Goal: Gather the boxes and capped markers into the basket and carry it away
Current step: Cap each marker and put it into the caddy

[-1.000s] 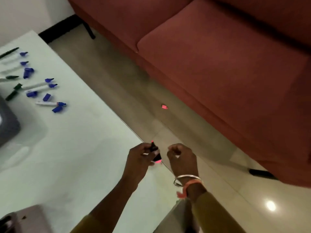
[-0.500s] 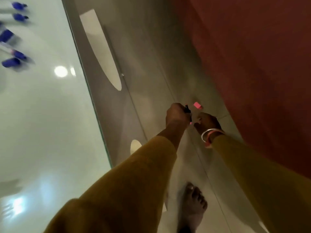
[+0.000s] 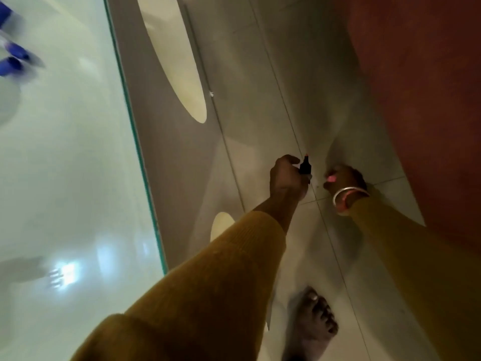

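Holding a black marker [image 3: 304, 166] in a closed fist, the left hand [image 3: 285, 179] sits just right of the middle of the frame. The marker sticks up out of the fist, and its red tip is bare. Just to the right, the right hand [image 3: 345, 178] has its fingers curled round a small pink cap [image 3: 331, 178]. The picture is blurry, so it is hard to tell if the cap is off the floor [image 3: 260, 113] or touching it. The two hands are near each other but apart.

The step now looks like putting the cap on the marker. To do it well, the person should turn the cap so its open end faces the red tip, line the two up straight, and push until it stops. The left hand should hold the marker steady and let the right hand do the moving. The wet tip should stay away from the yellow sleeves [image 3: 221, 269] and the fingers.

Further out, a bangle [image 3: 348, 195] rings the right wrist. A bare foot [image 3: 316, 321] stands on the tiles at the bottom of the frame. The glass table [image 3: 78, 165] fills the left side, with blurry blue markers [image 3: 13, 61] at the upper left. A red sofa [image 3: 416, 100] fills the right side. The basket is not in view, so the capped marker will likely have to go up to the table side before it can be dropped in.
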